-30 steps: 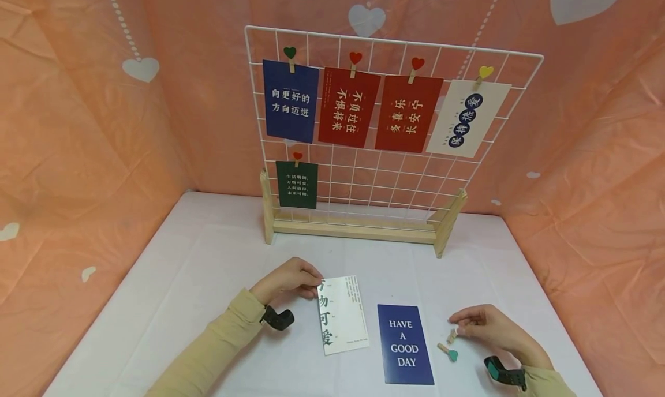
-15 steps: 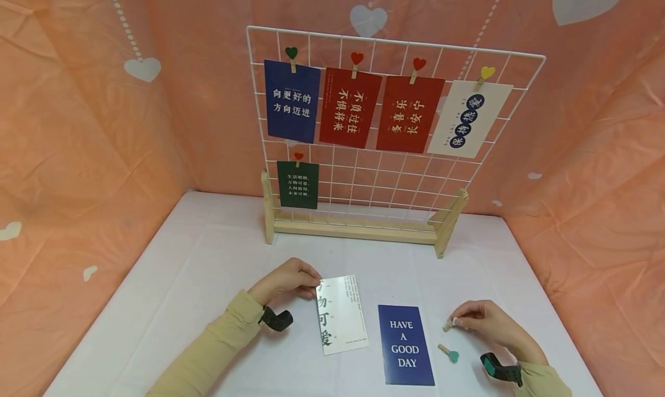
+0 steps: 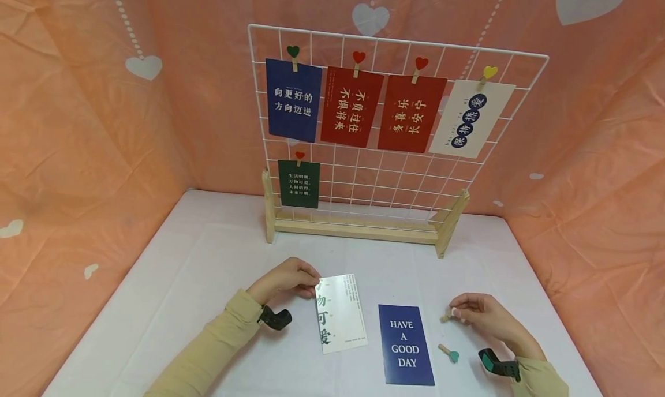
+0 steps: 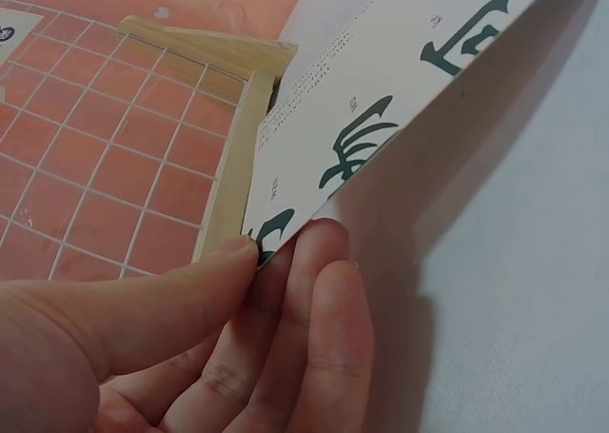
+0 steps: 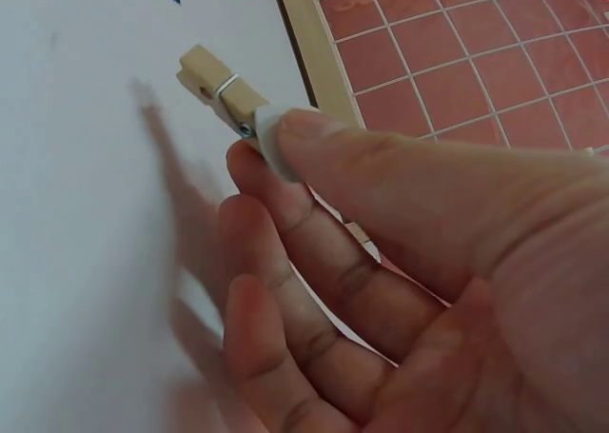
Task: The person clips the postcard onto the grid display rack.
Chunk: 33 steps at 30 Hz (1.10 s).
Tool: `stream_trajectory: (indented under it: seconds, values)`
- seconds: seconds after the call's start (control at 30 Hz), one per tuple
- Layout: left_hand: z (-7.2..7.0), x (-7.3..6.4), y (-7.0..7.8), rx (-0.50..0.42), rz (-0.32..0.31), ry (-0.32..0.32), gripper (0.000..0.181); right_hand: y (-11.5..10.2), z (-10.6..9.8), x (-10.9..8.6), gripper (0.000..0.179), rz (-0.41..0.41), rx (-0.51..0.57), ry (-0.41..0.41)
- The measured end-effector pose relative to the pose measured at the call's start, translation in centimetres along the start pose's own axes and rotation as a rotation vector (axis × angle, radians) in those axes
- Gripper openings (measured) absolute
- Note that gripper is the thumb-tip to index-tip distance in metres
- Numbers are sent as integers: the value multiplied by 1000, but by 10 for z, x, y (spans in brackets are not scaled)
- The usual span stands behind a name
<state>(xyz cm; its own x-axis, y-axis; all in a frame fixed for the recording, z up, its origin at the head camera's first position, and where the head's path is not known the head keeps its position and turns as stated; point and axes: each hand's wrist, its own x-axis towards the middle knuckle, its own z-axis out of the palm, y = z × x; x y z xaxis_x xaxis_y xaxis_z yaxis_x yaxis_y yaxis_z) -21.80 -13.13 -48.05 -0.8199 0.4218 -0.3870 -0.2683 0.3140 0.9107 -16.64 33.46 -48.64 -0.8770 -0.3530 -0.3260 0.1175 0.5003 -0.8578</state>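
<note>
My left hand pinches the upper left corner of a white card with dark green characters. In the left wrist view the card is tilted above the table, its corner between thumb and fingers. My right hand holds a small wooden clothespin by its white decorated end, its wooden tip pointing away from the fingers. Just below that hand, a clothespin with a teal heart lies on the table. Between the hands lies a blue card reading HAVE A GOOD DAY.
A white wire grid in a wooden stand stands at the back. Clothespins with hearts hold several cards on it: a blue card, red ones, a white card and a small green card. Orange cloth surrounds the table.
My right hand has lifted the white-ended clothespin up and away from the teal-heart one, turning its tip leftward. My left hand and the white card have barely shifted.
</note>
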Motion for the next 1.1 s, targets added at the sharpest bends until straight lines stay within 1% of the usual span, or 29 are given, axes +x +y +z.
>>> stream_trajectory:
  seconds: [0.17,0.3,0.47,0.67,0.87,1.0,1.1]
  values:
    - [-1,-1,0,-9,0,2,19,-7,-2,2,34,-40,15,-21]
    - [-3,-2,0,-2,15,1,19,-11,-3,5,33,-65,14,-38]
    - [-5,-4,5,14,34,4,20,-17,-1,11,32,-103,15,-40]
    - [-7,-6,8,17,67,-4,22,-26,1,18,34,-102,-3,-23]
    - [-12,-7,13,8,104,-4,23,-34,5,27,33,-113,7,4]
    - [-15,-7,16,2,117,21,24,-40,8,32,34,-132,6,33]
    - [-17,-6,18,-15,130,53,24,-45,11,35,34,-145,-4,47]
